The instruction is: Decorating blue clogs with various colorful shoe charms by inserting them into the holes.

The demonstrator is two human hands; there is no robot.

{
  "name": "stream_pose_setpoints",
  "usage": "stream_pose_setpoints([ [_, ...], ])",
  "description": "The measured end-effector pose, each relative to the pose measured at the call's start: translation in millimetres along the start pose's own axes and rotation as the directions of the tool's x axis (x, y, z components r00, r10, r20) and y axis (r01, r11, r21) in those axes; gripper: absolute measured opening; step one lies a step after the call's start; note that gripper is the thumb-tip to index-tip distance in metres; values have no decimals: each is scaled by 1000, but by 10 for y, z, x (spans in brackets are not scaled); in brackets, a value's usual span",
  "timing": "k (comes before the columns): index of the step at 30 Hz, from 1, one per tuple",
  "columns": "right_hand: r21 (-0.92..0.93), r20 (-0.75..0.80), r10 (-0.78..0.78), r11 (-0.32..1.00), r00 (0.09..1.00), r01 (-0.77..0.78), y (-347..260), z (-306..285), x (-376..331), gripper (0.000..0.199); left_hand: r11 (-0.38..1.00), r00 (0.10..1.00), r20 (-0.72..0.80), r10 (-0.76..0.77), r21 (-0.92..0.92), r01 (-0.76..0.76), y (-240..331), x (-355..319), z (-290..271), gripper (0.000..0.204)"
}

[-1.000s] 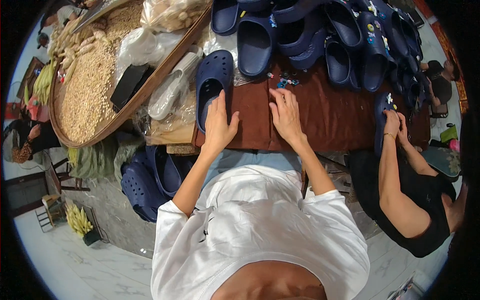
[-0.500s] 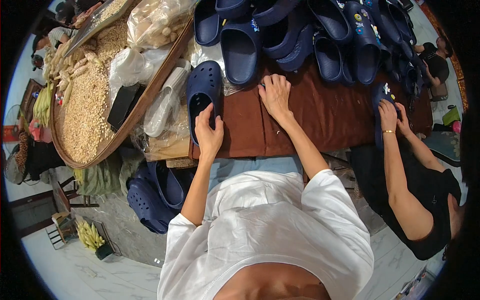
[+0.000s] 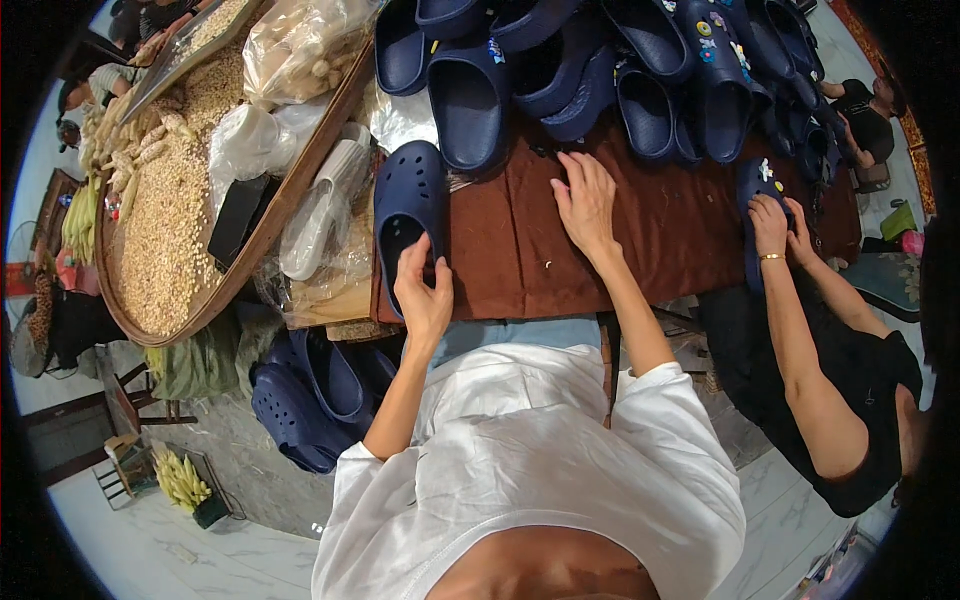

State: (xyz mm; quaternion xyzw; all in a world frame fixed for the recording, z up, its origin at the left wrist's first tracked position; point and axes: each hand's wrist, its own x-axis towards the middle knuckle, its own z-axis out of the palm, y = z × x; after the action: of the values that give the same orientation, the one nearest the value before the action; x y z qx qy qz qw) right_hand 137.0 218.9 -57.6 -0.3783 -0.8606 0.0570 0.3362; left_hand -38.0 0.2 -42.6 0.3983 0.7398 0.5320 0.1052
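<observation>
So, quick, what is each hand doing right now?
Left hand: gripping the heel of a navy clog.
Right hand: open, flat on the brown cloth, holding nothing.

My view is bright and evenly lit with soft shadows, sharp centrally, bending and going black at the rim.

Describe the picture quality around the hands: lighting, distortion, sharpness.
Head view: even, soft light, no glare; left hand on the navy clog and right hand on the brown cloth look sharp; fisheye bends the edges, black corners.
</observation>
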Motion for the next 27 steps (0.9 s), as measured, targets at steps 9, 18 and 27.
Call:
stream_pose_setpoints([
  [9,-119,225,-42,990,973,70,104,366,350,43,992,994,90,-60,116,50,245,-291,-112,36],
  [18,-110,3,71,991,997,-70,395,159,125,16,995,994,110,-22,103,10,204,-355,-159,39],
  [27,-245,-7,62,968,998,-62,301,-239,-115,12,991,978,205,28,121,-53,305,-444,-130,37],
])
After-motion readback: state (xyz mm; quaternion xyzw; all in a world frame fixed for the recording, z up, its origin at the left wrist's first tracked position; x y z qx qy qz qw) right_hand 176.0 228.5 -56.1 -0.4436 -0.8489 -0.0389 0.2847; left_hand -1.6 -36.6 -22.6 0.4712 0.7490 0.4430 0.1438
